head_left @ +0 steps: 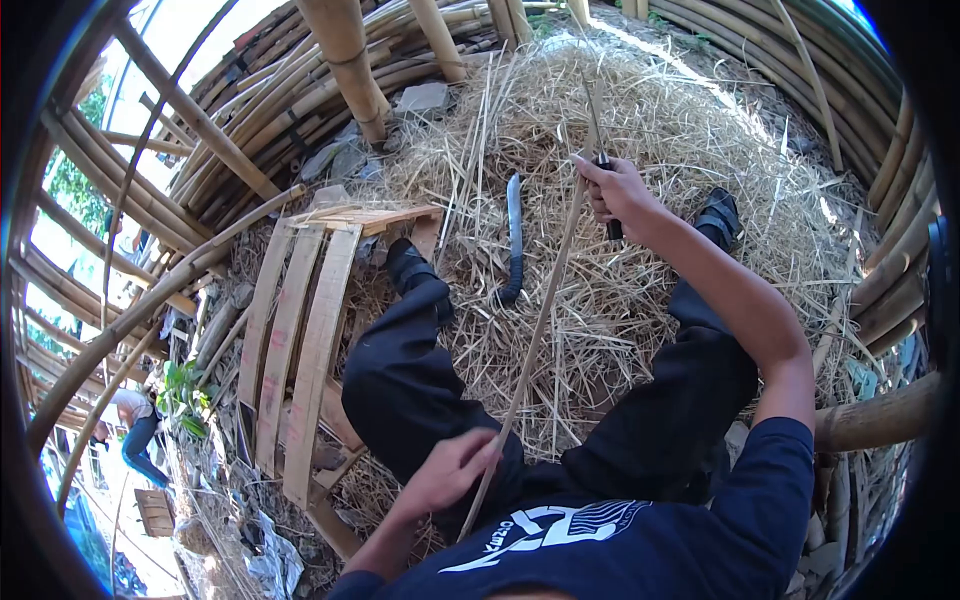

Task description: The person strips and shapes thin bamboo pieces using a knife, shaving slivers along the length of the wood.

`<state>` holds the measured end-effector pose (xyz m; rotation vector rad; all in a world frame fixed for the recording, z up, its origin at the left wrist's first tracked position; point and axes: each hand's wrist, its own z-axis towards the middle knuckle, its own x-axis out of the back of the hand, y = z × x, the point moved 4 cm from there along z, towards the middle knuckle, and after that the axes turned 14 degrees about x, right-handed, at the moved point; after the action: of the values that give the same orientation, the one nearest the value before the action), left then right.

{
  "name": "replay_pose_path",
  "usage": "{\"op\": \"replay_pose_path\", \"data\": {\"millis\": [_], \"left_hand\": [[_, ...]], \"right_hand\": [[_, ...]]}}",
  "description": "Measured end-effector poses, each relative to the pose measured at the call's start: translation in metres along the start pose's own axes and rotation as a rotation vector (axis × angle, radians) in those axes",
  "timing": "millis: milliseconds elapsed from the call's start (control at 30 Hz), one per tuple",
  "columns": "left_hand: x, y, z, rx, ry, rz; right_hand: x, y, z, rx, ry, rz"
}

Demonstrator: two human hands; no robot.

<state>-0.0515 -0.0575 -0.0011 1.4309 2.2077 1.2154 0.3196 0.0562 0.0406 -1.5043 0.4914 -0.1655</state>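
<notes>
A long, thin bamboo strip runs diagonally from my lap up past my right hand. My left hand is closed on its lower part, near my thigh. My right hand is wrapped round the black handle of a knife, with the thumb against the strip; I cannot clearly make out the blade. Between my feet, a machete with a black-wrapped grip lies on the shavings, touched by neither hand.
Bamboo shavings cover the ground around my legs. At my left stands a slatted wooden pallet. Stacked bamboo poles and upright posts surround the spot. Another person is at far left.
</notes>
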Motion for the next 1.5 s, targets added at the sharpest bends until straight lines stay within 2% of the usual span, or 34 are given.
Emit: {"op": "replay_pose_path", "data": {"millis": [33, 100, 167, 200, 267, 333, 367, 467, 600, 667, 800, 967, 1033, 1100, 1233, 1300, 1333, 1400, 1467, 1500], "left_hand": [[0.005, 0.014, 0.005, -0.088, 0.078, 0.094], [0.015, 0.043, 0.018, -0.109, 0.102, 0.087], [0.02, 0.071, 0.037, -0.283, 0.154, -0.028], [0.018, 0.085, 0.048, -0.284, 0.157, -0.036], [0.018, 0.112, 0.065, -0.289, 0.063, -0.332], [0.025, 0.129, 0.074, -0.266, 0.023, -0.339], [0.026, 0.133, 0.077, -0.235, -0.019, -0.34], [0.029, 0.131, 0.089, -0.294, 0.004, -0.44], [0.034, 0.124, 0.094, -0.276, -0.043, -0.55], [0.038, 0.123, 0.098, -0.279, 0.001, -0.563], [0.043, 0.12, 0.099, -0.284, 0.073, -0.641], [0.048, 0.124, 0.1, -0.294, 0.167, -0.637], [0.055, 0.122, 0.099, -0.3, 0.283, -0.602], [0.067, 0.114, 0.1, -0.321, 0.314, -0.621], [0.073, 0.112, 0.095, -0.327, 0.318, -0.625], [0.067, 0.112, 0.098, -0.305, 0.299, -0.619], [0.064, 0.114, 0.098, -0.3, 0.271, -0.593], [0.06, 0.114, 0.101, -0.296, 0.243, -0.564], [0.057, 0.11, 0.107, -0.289, 0.186, -0.631], [0.056, 0.11, 0.106, -0.285, 0.184, -0.634]], "right_hand": [[-0.009, -0.008, -0.008, 0.02, 0.015, 0.007], [-0.028, -0.023, -0.026, 0.042, 0.034, 0.01], [-0.044, -0.028, -0.038, 0.038, -0.021, 0.029], [-0.05, -0.029, -0.043, 0.044, -0.068, 0.053], [-0.058, -0.023, -0.049, 0.062, -0.121, 0.04], [-0.066, -0.02, -0.054, 0.135, -0.186, -0.075], [-0.062, -0.017, -0.053, 0.104, -0.227, -0.096], [-0.057, -0.012, -0.054, 0.155, -0.253, -0.08], [-0.05, -0.002, -0.051, 0.16, -0.302, -0.073], [-0.052, 0.001, -0.051, 0.149, -0.322, -0.085], [-0.052, 0.0, -0.051, 0.209, -0.294, -0.274], [-0.049, -0.004, -0.06, 0.228, -0.23, -0.383], [-0.045, -0.005, -0.061, 0.213, -0.218, -0.375], [-0.034, -0.014, -0.061, 0.373, -0.157, -0.47], [0.014, -0.018, -0.042, 0.307, -0.024, -0.447], [0.041, -0.006, -0.027, 0.228, -0.049, -0.924], [0.047, -0.002, -0.027, 0.224, -0.048, -0.925], [0.054, 0.011, -0.027, 0.033, -0.118, -1.12], [0.043, 0.015, -0.031, 0.111, -0.14, -1.134], [0.031, 0.009, -0.033, 0.27, -0.101, -1.043]]}}
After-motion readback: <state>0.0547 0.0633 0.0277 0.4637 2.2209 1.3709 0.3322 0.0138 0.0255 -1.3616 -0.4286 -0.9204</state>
